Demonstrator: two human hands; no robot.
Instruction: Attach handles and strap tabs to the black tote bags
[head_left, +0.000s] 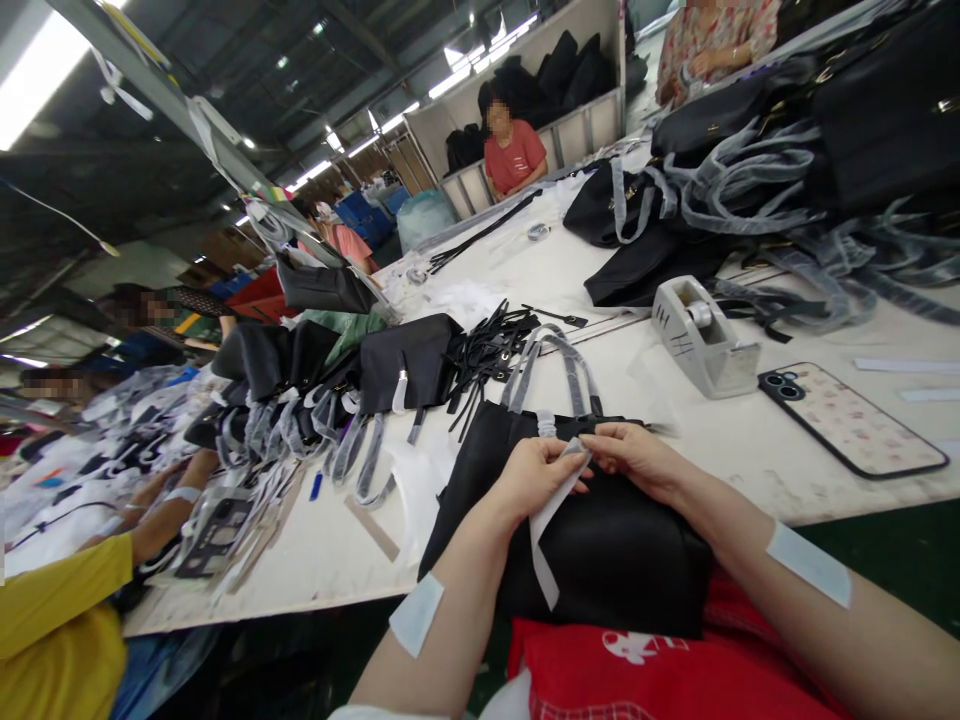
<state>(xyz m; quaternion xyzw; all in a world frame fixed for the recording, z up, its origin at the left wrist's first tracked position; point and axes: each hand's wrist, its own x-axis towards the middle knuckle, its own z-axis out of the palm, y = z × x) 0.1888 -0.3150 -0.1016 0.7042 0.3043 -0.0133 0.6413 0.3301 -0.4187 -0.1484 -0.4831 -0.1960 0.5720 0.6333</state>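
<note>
A black handbag (615, 560) rests at the front edge of the table against my lap, its two handles (574, 370) wrapped in clear film and standing up. Above its top, my left hand (536, 475) pinches a white paper strip (546, 560) that hangs down over the bag's front. My right hand (634, 458) meets it at the strip's upper end, thumb and fingers closed on the same strip. A band of white wrapping (546, 424) shows at the base of one handle. What lies under my fingertips is partly hidden.
A grey tape dispenser (705, 335) and a phone (855, 418) lie to the right. Black straps (491, 360) and another black bag (409, 362) are beyond on the left. Film-wrapped straps (742, 190) pile up at back right. A co-worker's yellow sleeve (67, 595) is at left.
</note>
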